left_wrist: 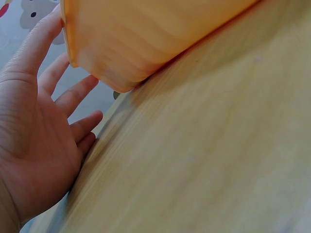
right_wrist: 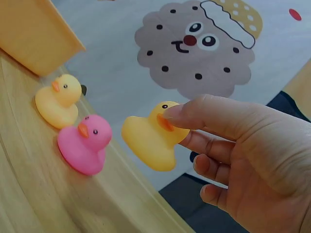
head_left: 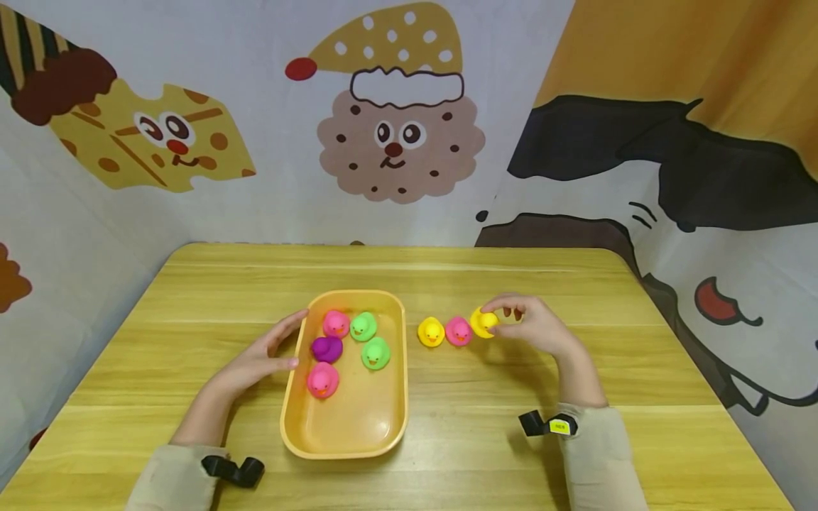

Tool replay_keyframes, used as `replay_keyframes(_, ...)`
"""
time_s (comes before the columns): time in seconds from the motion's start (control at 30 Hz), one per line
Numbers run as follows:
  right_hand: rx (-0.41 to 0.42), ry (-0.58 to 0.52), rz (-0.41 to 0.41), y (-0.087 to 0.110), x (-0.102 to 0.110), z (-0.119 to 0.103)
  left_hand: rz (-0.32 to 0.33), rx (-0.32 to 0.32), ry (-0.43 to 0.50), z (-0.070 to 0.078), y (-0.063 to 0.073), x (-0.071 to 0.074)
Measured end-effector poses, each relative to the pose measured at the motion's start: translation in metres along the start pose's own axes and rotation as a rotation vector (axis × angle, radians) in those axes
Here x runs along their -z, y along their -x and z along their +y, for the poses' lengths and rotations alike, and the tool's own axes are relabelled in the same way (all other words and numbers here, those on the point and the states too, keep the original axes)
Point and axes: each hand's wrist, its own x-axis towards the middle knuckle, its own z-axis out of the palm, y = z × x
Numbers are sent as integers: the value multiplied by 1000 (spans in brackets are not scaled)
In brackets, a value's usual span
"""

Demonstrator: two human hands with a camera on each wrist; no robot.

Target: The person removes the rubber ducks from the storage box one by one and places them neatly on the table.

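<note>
My right hand (head_left: 529, 323) pinches a yellow rubber duck (right_wrist: 154, 136) by its head between thumb and fingers, just above the table. Left of it stand a pink rubber duck (head_left: 459, 331) and another yellow rubber duck (head_left: 431, 331), side by side. My left hand (head_left: 262, 362) rests against the left wall of an orange plastic tub (head_left: 345, 446), its fingers spread and fairly straight in the left wrist view. Inside the tub sit two pink ducks (head_left: 322, 380), two green ducks (head_left: 375, 353) and a purple duck (head_left: 326, 349), mostly toward the far end.
The wood-grain table (head_left: 473, 454) has rounded far corners. Behind it hangs a cloth (head_left: 268, 220) printed with cartoon food and animal figures. Each sleeve carries a black wrist camera, the left one (head_left: 233, 470) and the right one (head_left: 548, 424).
</note>
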Motion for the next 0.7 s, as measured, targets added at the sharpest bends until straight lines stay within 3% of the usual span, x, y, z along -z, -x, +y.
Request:
replay_keyframes(0.23, -21, -5, -19, 8, 4, -28, 0, 4, 0, 0, 0, 0)
replay_keyframes(0.33, -31, -10, -30, 9, 4, -28, -1, 2, 1, 1, 0, 0)
replay_keyframes(0.7, -32, -4, -52, 1, 1, 23, -2, -4, 0, 0, 1, -1)
